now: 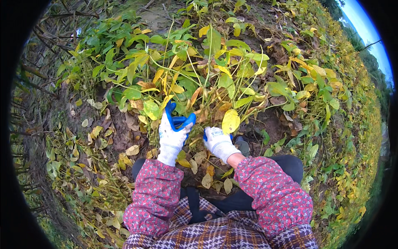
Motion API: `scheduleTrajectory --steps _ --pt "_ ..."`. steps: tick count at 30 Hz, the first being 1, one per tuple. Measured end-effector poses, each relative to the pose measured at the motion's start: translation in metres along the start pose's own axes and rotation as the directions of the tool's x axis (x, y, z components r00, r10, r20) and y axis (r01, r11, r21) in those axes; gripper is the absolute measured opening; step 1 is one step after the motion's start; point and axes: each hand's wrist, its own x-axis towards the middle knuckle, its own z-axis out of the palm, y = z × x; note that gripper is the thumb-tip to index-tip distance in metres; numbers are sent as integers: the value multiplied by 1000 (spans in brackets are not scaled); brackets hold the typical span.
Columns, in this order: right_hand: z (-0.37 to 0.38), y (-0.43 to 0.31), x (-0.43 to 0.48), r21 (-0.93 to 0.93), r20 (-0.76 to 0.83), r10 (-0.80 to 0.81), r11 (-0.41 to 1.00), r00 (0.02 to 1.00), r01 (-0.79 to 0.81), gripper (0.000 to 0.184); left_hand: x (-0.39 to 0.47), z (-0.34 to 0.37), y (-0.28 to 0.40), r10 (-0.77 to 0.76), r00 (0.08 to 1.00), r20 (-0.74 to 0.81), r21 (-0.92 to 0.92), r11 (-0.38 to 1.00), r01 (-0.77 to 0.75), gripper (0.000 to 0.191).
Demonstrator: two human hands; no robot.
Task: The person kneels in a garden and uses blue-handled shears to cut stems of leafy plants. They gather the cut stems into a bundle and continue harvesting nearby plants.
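Observation:
My left hand (174, 129), in a white knitted glove with a blue coated palm, is raised at the near edge of a leafy bean plant (205, 77). Its fingers are apart, and no held thing shows between them. To its right, my right hand (217, 140), in a similar glove, is low among the stems, its fingers curled down and mostly hidden, so its hold cannot be told. A large yellow leaf (231, 121) hangs just above it. The plant bears green and yellow leaves, thin upright stalks and browning pods (217, 95).
Dry leaves (132, 150) lie on brown soil around my knees. A dark shoe (242, 145) shows beside my right hand. Pulled plants with pods (116, 186) lie at the lower left. More yellowing plants (351, 124) stretch along the right, and dry stalks (46, 40) stand at the upper left.

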Motion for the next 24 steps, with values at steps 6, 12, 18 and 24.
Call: scheduleTrajectory --steps 6,12,18,24 --pt "13 -6 -34 31 634 -313 924 707 381 26 51 -5 -105 -284 955 -88 242 923 297 34" --pt "6 -9 -58 105 825 -258 944 502 313 28 43 -40 -171 -204 830 519 -316 856 408 60" --pt "5 -10 -49 191 703 -356 928 615 319 41 60 -2 -126 -80 816 572 -301 905 300 44" --pt "-20 -11 -32 97 611 -320 938 724 332 35 50 -7 -199 -454 868 201 -579 660 479 14"
